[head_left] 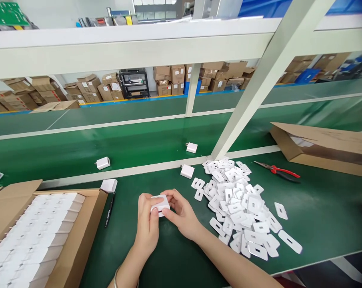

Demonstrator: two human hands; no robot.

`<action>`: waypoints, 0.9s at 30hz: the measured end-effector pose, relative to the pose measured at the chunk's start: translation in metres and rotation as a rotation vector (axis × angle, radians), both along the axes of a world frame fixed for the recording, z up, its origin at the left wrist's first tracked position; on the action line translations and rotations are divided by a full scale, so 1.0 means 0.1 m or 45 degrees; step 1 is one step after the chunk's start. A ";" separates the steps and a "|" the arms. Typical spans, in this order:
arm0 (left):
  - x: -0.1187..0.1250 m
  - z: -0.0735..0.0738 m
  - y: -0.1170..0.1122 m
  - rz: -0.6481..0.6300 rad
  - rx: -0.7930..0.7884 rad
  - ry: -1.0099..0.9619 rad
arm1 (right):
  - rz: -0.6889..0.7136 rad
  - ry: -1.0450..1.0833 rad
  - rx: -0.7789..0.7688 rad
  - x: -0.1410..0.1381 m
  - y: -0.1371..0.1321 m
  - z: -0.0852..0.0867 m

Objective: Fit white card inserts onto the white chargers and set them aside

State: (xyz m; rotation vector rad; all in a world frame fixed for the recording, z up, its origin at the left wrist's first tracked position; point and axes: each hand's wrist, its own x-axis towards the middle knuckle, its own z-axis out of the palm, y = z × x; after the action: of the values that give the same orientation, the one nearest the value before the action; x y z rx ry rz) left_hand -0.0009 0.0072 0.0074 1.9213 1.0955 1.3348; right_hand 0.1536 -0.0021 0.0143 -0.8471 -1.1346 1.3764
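Between my two hands, over the green table, is a white plug-in charger with a dark slot on its near face. My left hand grips it from the left, a finger lying across its top and the thumb at the near side. The fingers and thumb of my right hand close on its right side. To the right lies a heap of white flat plates with slots in them. Another white charger rests on the table just beyond my right hand.
At left stands an open carton with rows of white chargers, beside a black pen. Red-handled pliers and a cardboard box lie at right. More chargers sit on the green belt behind. A slanted post rises beyond the heap.
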 end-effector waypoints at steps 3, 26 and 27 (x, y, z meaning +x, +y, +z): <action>0.01 -0.01 0.02 0.009 0.070 -0.005 | 0.025 0.071 -0.040 -0.05 0.00 -0.05; -0.33 0.04 2.13 0.539 -0.147 1.040 | -0.542 0.050 -0.219 -0.01 0.39 -0.29; -0.30 0.01 2.08 0.489 -0.110 1.043 | -0.551 0.056 -0.225 0.00 0.40 -0.29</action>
State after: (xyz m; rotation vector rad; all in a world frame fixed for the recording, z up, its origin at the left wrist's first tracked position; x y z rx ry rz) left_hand -0.0306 0.2149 0.0083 2.3271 1.9450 0.6109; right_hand 0.1533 0.0376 -0.0143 -1.1102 -0.7451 1.1346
